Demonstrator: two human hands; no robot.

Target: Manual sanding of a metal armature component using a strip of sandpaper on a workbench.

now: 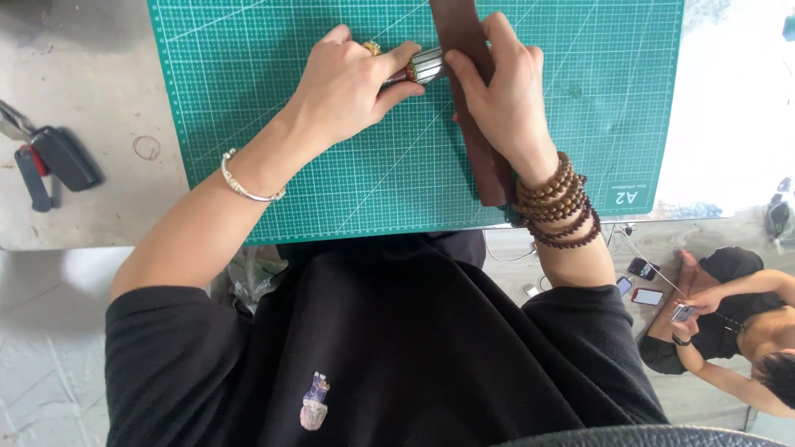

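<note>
1. Resting near the surface's (83,223) front edge, a green cutting mat (273,124) lies under both forearms.
2. A dark brown leather strip (489,165) runs across the mat from its near edge toward the far edge.
3. The right hand (501,91) presses flat on the strip, fingers together.
4. The left hand (352,83) is clamped on a metal-headed tool (424,64), whose head touches the strip's left edge.
5. A black tool (50,161) lies well apart, by the surface's left edge.
</note>
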